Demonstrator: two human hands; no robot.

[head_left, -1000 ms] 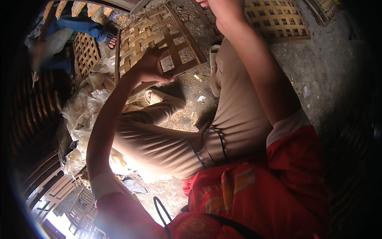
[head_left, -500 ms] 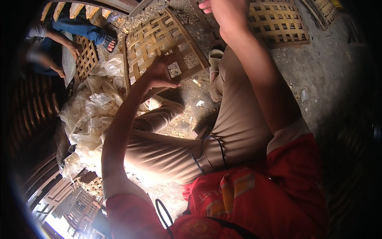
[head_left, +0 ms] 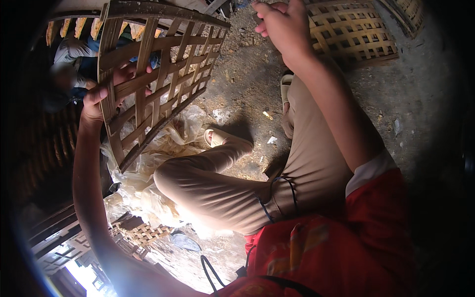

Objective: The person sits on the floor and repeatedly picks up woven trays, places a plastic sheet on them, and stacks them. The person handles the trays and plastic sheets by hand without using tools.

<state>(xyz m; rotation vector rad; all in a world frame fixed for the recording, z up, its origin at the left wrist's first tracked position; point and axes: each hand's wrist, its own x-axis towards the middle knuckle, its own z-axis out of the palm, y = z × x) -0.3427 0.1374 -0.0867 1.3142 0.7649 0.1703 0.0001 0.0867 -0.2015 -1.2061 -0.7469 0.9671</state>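
Observation:
At the upper left, my left hand (head_left: 94,101) grips the edge of a woven bamboo tray (head_left: 170,12). Its thumb is on the near side and its fingers pass behind the slats. The tray stands tilted on edge, off the floor, and its wide lattice lets the background show through. My right hand (head_left: 289,34) is raised at the top, with its fingers loosely bent and apart and no object visible in it. Just right of that hand lies another woven bamboo tray (head_left: 354,29) on the floor.
Crumpled clear plastic sheeting (head_left: 148,185) lies left of my bent leg. A person (head_left: 71,54) sits behind the raised tray, partly hidden. More woven trays (head_left: 408,15) lean at the far right, and a woven piece (head_left: 143,235) lies lower left. Scraps litter the floor (head_left: 237,64).
My left hand has lifted the tray from in front of my legs and swung it up and to the left. My right hand remains raised at the top, its fingers now more visible.

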